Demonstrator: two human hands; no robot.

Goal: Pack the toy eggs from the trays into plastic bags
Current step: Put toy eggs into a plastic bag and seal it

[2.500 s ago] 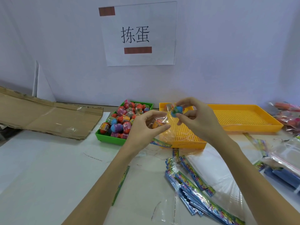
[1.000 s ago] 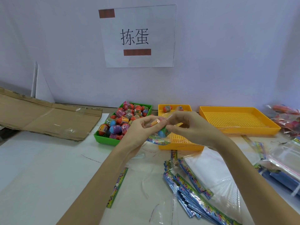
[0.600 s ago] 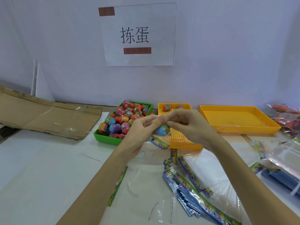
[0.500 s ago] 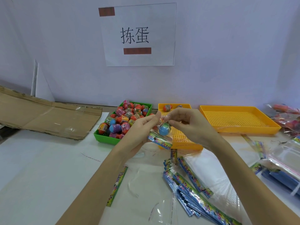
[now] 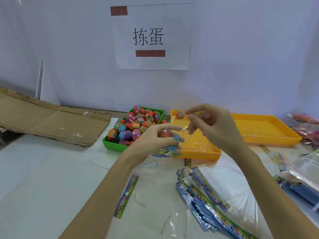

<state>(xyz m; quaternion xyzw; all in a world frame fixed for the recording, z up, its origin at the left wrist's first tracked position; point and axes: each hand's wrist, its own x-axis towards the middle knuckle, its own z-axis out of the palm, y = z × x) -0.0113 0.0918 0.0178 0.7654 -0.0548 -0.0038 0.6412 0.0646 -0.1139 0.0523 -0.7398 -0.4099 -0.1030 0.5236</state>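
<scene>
My left hand (image 5: 153, 140) grips a small clear plastic bag (image 5: 170, 150) with a colourful printed header. Inside it are a blue toy egg (image 5: 176, 138), a second blue one and an orange one. My right hand (image 5: 214, 125) is raised just right of the bag, over the small orange tray (image 5: 198, 155), and pinches a thin clear strip (image 5: 184, 129) between its fingertips. The green tray (image 5: 112, 145) at the left is heaped with several wrapped toy eggs (image 5: 136, 125). One orange egg (image 5: 179, 115) lies at the small orange tray's far corner.
A larger orange tray (image 5: 269, 140) stands at the right. A stack of flat bags (image 5: 207, 195) with printed headers lies in front of me, and one loose bag (image 5: 126, 195) to its left. Flattened cardboard (image 5: 51, 123) is at the left. Filled bags (image 5: 307, 125) are at the far right.
The hands were together at the bag's mouth. My right hand has pulled away up and to the right with the thin strip, while my left hand keeps the bag of eggs.
</scene>
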